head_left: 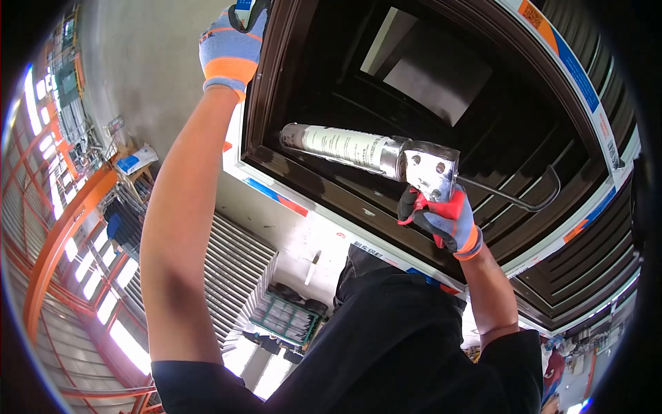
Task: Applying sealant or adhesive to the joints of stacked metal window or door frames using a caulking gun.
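Note:
My right hand [448,224], in a blue and orange glove with dark fingers, is wrapped round the red-handled grip of a caulking gun [433,169]. A pale printed sealant cartridge [345,148] sits in the gun and points left, above the near inner edge of a dark brown door frame [289,162]. The gun's bent metal rod [514,198] sticks out to the right. My left hand [234,48], gloved alike, is closed on the frame's left edge near the top of the view. A bit of blue and white taped edge shows between thumb and fingers; the fingertips are partly hidden.
White tape with blue and orange patches [276,196] runs round the frame. A grey rectangular patch [438,79] shows inside it. More dark panels [579,276] lie to the right. Stacked ribbed lengths [234,269], a green crate [283,317] and orange steelwork [65,228] stand left.

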`<state>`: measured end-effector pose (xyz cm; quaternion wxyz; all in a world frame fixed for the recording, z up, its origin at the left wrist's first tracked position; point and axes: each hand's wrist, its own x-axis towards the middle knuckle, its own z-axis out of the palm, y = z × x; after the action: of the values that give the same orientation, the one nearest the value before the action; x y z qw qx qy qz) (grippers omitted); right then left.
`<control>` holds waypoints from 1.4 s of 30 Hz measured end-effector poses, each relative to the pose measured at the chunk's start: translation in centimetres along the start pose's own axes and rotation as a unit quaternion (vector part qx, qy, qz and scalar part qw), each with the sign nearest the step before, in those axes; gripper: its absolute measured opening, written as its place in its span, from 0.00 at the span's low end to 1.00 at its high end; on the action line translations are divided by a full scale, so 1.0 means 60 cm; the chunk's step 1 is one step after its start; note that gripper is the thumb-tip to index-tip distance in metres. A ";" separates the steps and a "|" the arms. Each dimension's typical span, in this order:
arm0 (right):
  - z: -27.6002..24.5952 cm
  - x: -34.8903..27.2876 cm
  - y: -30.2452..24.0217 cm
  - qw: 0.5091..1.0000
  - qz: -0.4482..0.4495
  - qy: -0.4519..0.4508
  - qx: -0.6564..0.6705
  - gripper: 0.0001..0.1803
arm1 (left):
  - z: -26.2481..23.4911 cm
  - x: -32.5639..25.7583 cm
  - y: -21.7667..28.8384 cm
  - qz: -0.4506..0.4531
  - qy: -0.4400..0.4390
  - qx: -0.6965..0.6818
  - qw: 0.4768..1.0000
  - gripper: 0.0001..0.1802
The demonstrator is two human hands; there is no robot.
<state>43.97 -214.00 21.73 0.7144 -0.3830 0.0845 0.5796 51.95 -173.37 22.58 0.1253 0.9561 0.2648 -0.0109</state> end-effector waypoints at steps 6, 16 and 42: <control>-0.004 -0.005 0.008 0.997 -0.041 0.016 -0.057 0.06 | -0.027 -0.022 0.074 -0.031 0.004 -0.101 0.994 0.12; -0.007 -0.008 -0.019 0.998 0.015 0.027 -0.051 0.14 | -0.011 -0.023 0.065 -0.017 0.015 -0.110 0.994 0.12; 0.202 -0.063 0.071 0.845 -0.464 0.257 -0.070 0.18 | 0.006 0.013 0.015 0.027 -0.022 0.118 0.992 0.31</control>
<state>35.06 -208.93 30.33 0.8239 -0.5617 0.0364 0.0655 53.09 -173.81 22.40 0.0173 0.9705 0.2329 -0.0601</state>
